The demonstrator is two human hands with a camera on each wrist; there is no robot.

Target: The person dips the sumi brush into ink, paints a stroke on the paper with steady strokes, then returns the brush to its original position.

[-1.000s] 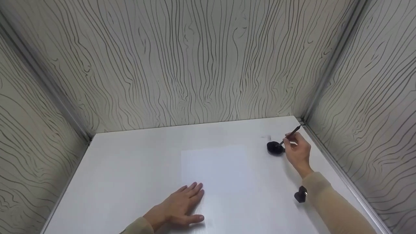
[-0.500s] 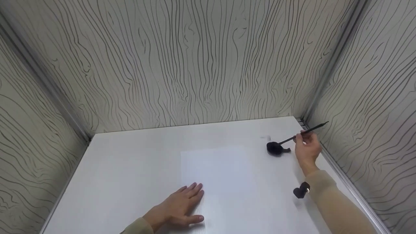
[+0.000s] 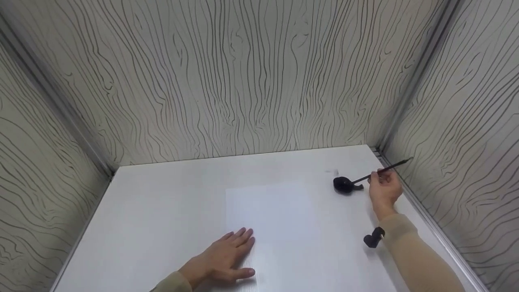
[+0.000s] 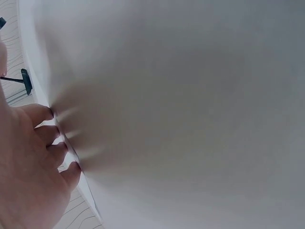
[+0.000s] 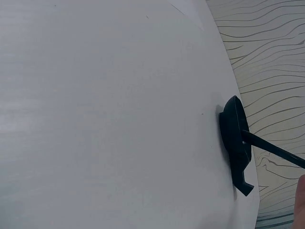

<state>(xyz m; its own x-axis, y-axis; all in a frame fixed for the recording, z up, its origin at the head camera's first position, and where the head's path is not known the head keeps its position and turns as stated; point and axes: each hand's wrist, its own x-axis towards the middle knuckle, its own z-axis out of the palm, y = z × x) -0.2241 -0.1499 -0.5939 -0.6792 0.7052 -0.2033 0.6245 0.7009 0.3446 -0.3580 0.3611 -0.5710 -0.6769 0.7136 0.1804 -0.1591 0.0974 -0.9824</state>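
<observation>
In the head view my left hand (image 3: 227, 257) lies flat with fingers spread, its fingertips over the lower left corner of a white sheet of paper (image 3: 273, 211). My right hand (image 3: 385, 190), at the table's far right, pinches a slim dark ink brush (image 3: 395, 165) between thumb and fingers. The brush slants, its rear end pointing up and right. Its lower end reaches into a small black ink dish (image 3: 344, 185) with a short curved stub; the brush tip is hidden there. The right wrist view shows the dish (image 5: 234, 131) and brush shaft (image 5: 274, 150) side-on.
The white table (image 3: 154, 211) is bounded by wood-grain-patterned panels (image 3: 243, 81) at the back and both sides. Left of the right sleeve shows a black wrist camera (image 3: 373, 238). A faint grey smudge (image 3: 333, 172) marks the tabletop behind the dish.
My right hand has moved right, away from the dish, and the brush has tipped to a flatter slant. In the last half second it has dropped slightly. My left hand stays put.
</observation>
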